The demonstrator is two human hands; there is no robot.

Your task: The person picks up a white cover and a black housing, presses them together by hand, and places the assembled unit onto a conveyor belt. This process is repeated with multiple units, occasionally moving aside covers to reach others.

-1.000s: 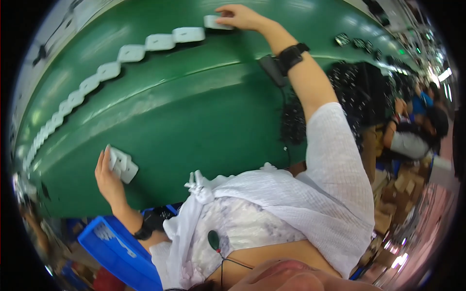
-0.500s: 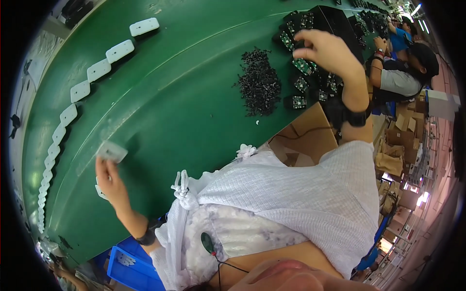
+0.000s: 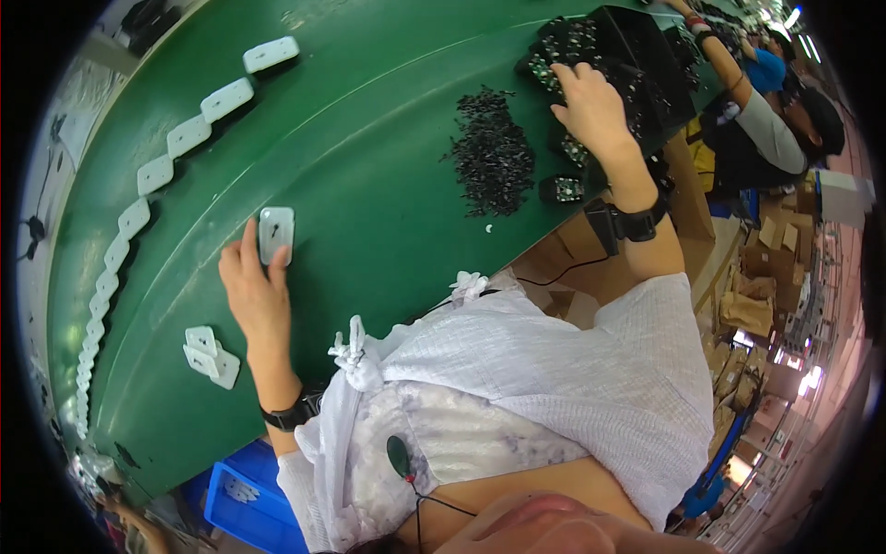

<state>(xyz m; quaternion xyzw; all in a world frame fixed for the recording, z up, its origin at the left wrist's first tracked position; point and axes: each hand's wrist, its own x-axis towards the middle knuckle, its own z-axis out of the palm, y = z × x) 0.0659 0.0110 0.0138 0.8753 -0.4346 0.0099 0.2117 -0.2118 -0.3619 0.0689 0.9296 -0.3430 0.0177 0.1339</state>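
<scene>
A white rounded plastic cover (image 3: 277, 236) with a small dark mark in its middle is pinched by my left hand (image 3: 254, 286) just over the green table. Nearer me and to the left lie a few similar loose white covers (image 3: 210, 358), overlapping. My right hand (image 3: 595, 111) reaches over a heap of black parts with small green circuit boards (image 3: 565, 42) at the back right. Its fingers are spread, and I see nothing held, though the thumb side partly covers the heap. One separate black part with a board (image 3: 561, 189) lies at the table's edge.
A pile of small black pieces (image 3: 494, 152) lies left of the heap. White covers stand in a long curved row (image 3: 155, 174) on the left. A black box (image 3: 637, 46) stands behind the heap. Below the edge are a cardboard box (image 3: 577, 242) and blue bin (image 3: 242, 517). Co-workers sit at the right.
My left hand has carried the cover to the right and away from me, uncovering the loose covers. My right hand has shifted slightly toward me with fingers spreading. A co-worker's arm has stretched out.
</scene>
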